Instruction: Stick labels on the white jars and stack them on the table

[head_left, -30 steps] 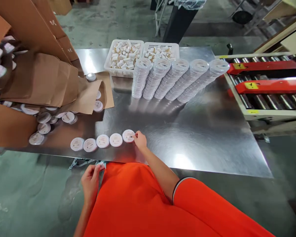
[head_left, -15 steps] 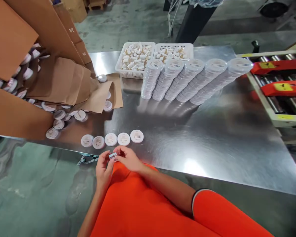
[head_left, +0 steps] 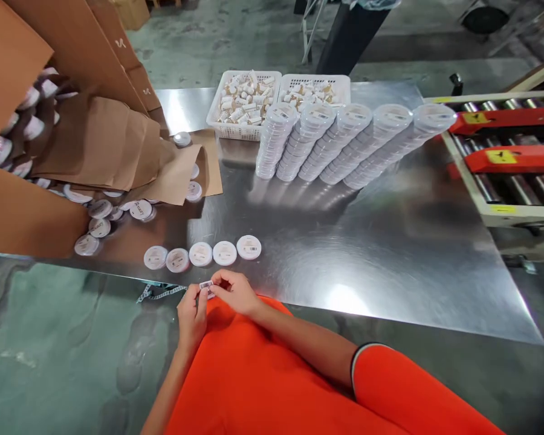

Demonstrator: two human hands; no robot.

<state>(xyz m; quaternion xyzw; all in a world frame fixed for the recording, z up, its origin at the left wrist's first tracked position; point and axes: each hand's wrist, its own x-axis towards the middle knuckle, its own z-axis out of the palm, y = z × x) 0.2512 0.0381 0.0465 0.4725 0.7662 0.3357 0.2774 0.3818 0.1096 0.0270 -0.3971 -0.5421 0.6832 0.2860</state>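
Note:
My left hand (head_left: 192, 315) is closed at the table's front edge, pinching a small printed label (head_left: 205, 286) between thumb and fingers. From the other side, my right hand (head_left: 234, 292) pinches the same label, its fingertips covering part of it. Just beyond my hands lies a row of several round white tubs, the rightmost tub (head_left: 249, 247) showing a barcode on top. To the left of my left hand, a narrow strip with dark marks (head_left: 162, 293) hangs by the table edge.
Tall leaning stacks of round tubs (head_left: 317, 139) stand on the metal table (head_left: 390, 241). Behind them are two white baskets (head_left: 242, 130) of small white-and-gold pieces. A cardboard box (head_left: 22, 211) spills more tubs at left. A roller conveyor (head_left: 485, 199) adjoins at right.
The label has turned slightly between my fingers, and its light-blue edge no longer shows. Both hands stay close together. The whole scene has shifted a little left in view.

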